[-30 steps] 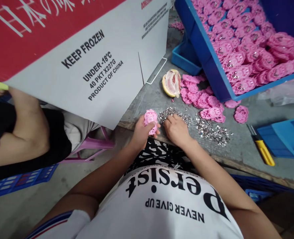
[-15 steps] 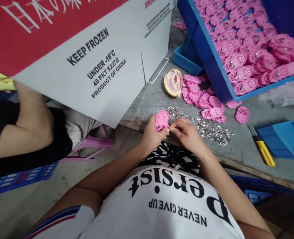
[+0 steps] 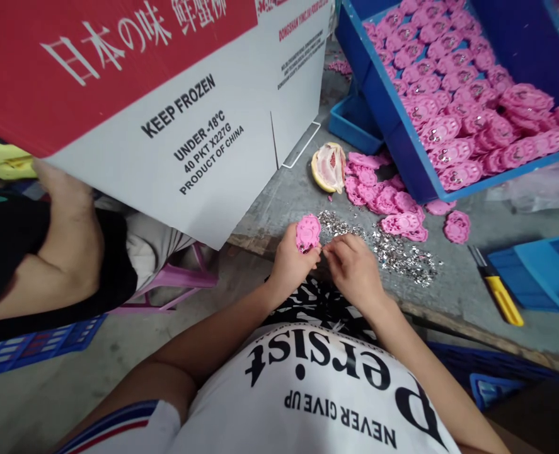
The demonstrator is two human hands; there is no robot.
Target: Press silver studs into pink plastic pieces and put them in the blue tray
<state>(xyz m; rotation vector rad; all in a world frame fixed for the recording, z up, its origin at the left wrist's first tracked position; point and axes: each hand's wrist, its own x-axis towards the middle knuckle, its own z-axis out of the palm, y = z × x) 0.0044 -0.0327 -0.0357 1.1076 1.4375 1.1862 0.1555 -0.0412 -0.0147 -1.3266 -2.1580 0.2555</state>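
Note:
My left hand (image 3: 292, 260) grips a pink molded plastic piece (image 3: 308, 232) near the table's front edge, its fingers closed around the lower end. Close beside it, my right hand (image 3: 352, 265) has thumb and fingertips pinched together at the left hand's fingertips. Whatever the pinch holds is too small to make out. Just beyond the right hand, small shiny metal parts (image 3: 409, 260) lie scattered on the grey table (image 3: 270, 211). A heap of similar pink pieces (image 3: 378, 192) is behind them.
A large blue bin (image 3: 437, 192) with rows of pink pieces stands back right. A cut fruit half (image 3: 329, 167), small blue tray (image 3: 355, 123), yellow-handled screwdriver (image 3: 503, 299) and blue container (image 3: 539, 271) are on the table. A cardboard box (image 3: 189, 157) blocks the left; another person's arm (image 3: 66, 233) shows behind it.
The view has shifted slightly. My right hand has turned a little, its back now more toward me, still pinching near the left fingertips. The pink piece stays in my left hand.

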